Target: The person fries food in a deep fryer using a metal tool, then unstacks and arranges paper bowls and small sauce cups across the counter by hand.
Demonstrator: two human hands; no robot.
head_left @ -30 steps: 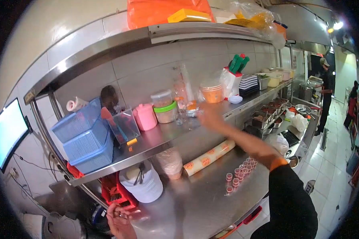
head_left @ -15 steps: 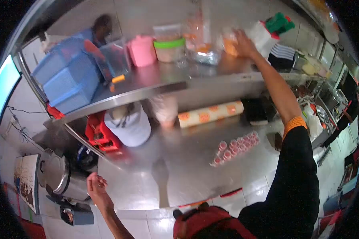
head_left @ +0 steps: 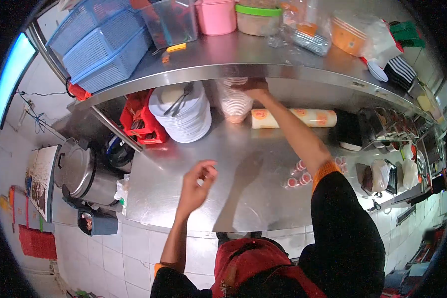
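Observation:
My right hand (head_left: pixel 255 88) reaches under the front edge of the steel shelf, at the upper right side of a tall stack of cups (head_left: pixel 236 102). Its fingers are partly hidden in shade, so its grip cannot be made out. Over the steel counter (head_left: pixel 184 164) my left hand (head_left: pixel 196 186) is raised, empty, with fingers curved and apart. To the right of the cups lies a white roll with orange prints (head_left: pixel 293 118). Small red-and-white cups (head_left: pixel 305 177) stand partly behind my right forearm. Left of the cup stack is a pile of white plates (head_left: pixel 188 116) with utensils on top.
Blue baskets (head_left: pixel 102 47), a pink container (head_left: pixel 216 17) and orange bowls (head_left: pixel 347 37) stand on the shelf (head_left: pixel 223 52). Red trays (head_left: pixel 139 121) sit beside the plates. A large metal pot (head_left: pixel 97 171) is at the left, metal food trays (head_left: pixel 390 124) at the right.
My right hand has gone from the orange bowls on the shelf down to the cup stack below. My left hand has moved in over the counter. The view has tilted downward.

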